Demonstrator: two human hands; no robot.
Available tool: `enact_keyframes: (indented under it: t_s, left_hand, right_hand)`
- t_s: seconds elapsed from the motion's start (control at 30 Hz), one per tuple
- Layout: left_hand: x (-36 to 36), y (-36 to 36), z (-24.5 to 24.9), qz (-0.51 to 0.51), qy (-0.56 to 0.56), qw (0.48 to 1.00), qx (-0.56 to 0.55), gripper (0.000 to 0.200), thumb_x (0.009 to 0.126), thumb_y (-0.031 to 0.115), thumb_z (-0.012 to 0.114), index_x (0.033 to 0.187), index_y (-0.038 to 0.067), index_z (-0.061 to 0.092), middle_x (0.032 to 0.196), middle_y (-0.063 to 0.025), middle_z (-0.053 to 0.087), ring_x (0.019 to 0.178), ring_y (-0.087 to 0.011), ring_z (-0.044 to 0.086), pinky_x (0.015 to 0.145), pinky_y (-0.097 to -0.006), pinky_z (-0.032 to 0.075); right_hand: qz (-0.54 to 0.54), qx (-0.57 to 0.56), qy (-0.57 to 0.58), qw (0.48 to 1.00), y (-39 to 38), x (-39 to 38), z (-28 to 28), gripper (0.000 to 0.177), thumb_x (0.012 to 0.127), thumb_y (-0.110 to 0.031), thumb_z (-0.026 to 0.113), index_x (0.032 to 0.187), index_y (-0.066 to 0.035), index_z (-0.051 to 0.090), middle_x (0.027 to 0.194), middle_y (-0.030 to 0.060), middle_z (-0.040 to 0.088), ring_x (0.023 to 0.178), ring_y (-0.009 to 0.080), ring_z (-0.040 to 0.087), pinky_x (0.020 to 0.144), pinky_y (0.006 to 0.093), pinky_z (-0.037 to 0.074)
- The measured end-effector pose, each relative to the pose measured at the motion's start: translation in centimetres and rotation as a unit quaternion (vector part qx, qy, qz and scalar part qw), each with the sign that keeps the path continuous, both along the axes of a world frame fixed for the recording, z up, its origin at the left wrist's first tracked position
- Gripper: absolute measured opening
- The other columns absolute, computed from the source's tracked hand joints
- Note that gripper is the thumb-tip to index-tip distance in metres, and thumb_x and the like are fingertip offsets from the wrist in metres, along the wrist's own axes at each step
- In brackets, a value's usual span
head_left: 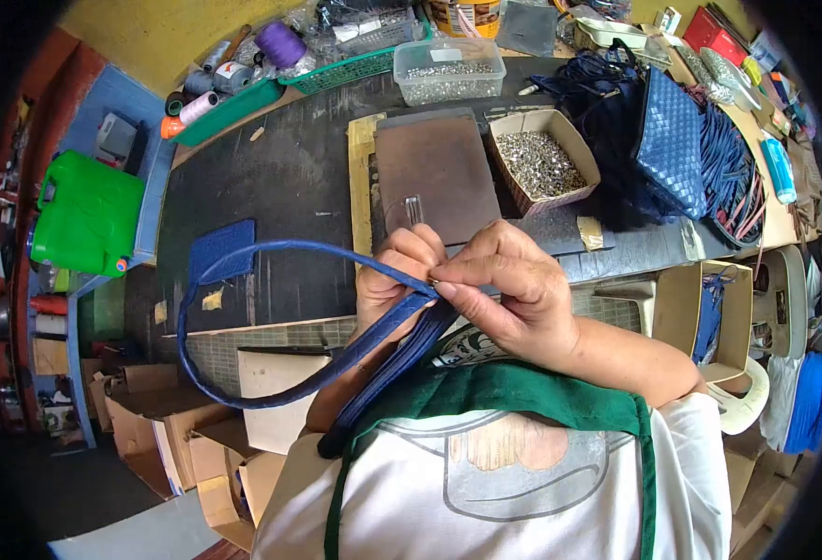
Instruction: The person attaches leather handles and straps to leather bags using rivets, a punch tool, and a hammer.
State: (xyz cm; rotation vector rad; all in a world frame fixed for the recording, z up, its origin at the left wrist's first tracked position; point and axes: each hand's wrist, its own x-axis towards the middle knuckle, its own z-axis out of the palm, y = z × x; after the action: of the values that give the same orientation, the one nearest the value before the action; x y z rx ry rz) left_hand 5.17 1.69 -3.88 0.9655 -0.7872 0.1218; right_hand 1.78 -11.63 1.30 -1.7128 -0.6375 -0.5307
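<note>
A narrow blue strap runs in a wide loop out to the left from my hands. My left hand is closed around the strap near its end, where a bundle of blue straps hangs down against the apron. My right hand meets it at the fingertips, thumb and forefinger pinching a tiny metal piece against the strap. Its exact kind is too small to tell. Beyond the loop, a dark blue woven piece lies on the black table.
A brown board lies on the table ahead. Beside it stands a cardboard box of small metal fittings, with a clear plastic tub behind. A blue woven bag and cords sit right. Open cartons stand below left.
</note>
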Motion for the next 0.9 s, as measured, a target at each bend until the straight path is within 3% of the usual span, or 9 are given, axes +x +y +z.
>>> enact_keyframes:
  t_s: [0.07, 0.17, 0.4, 0.7, 0.9]
  left_hand:
    - [0.0, 0.2, 0.0, -0.005, -0.003, 1.000, 0.020, 0.015, 0.072, 0.007, 0.062, 0.073, 0.011, 0.048, 0.075, -0.0020, 0.044, 0.068, -0.0136, 0.040, 0.058, -0.0250, 0.038]
    - [0.0, 0.2, -0.3, -0.001, -0.025, 1.000, -0.017, 0.014, 0.070, 0.008, 0.064, 0.071, 0.006, 0.050, 0.071, -0.0051, 0.047, 0.065, -0.0157, 0.045, 0.055, -0.0267, 0.037]
    - [-0.5, 0.2, -0.2, -0.031, 0.027, 0.998, -0.047, 0.014, 0.069, 0.007, 0.065, 0.072, 0.006, 0.051, 0.072, -0.0043, 0.046, 0.067, -0.0158, 0.044, 0.058, -0.0271, 0.038]
    - [-1.1, 0.2, -0.4, -0.052, 0.085, 0.993, -0.061, 0.014, 0.070, 0.010, 0.065, 0.074, 0.008, 0.051, 0.074, -0.0024, 0.045, 0.070, -0.0151, 0.043, 0.064, -0.0276, 0.038]
    - [-1.2, -0.1, -0.4, -0.074, 0.074, 0.992, -0.070, 0.017, 0.068, 0.007, 0.066, 0.071, 0.008, 0.050, 0.072, -0.0028, 0.045, 0.069, -0.0148, 0.043, 0.061, -0.0280, 0.038]
  right_hand:
    - [0.017, 0.004, 0.019, 1.000, 0.1, -0.2, -0.1, 0.012, 0.066, -0.001, 0.064, 0.078, -0.003, 0.062, 0.069, 0.0052, 0.054, 0.063, 0.0170, 0.051, 0.057, 0.0268, 0.041]
    - [0.031, -0.004, -0.008, 0.999, 0.2, -0.2, -0.2, 0.014, 0.066, -0.002, 0.065, 0.079, -0.003, 0.063, 0.069, 0.0048, 0.054, 0.063, 0.0175, 0.051, 0.057, 0.0274, 0.041]
    - [0.054, -0.002, -0.022, 0.998, 0.4, -0.1, -0.5, 0.016, 0.065, -0.002, 0.065, 0.081, -0.003, 0.062, 0.071, 0.0056, 0.055, 0.065, 0.0183, 0.051, 0.059, 0.0279, 0.041]
    - [0.089, 0.071, 0.080, 0.990, 0.5, -0.2, -0.5, 0.015, 0.067, -0.001, 0.063, 0.082, -0.001, 0.061, 0.075, 0.0074, 0.056, 0.071, 0.0192, 0.053, 0.066, 0.0287, 0.043]
    - [0.052, -0.056, -0.052, 0.996, 0.1, 0.1, 0.3, 0.011, 0.068, -0.001, 0.061, 0.079, -0.001, 0.060, 0.073, 0.0077, 0.054, 0.069, 0.0201, 0.053, 0.063, 0.0292, 0.043]
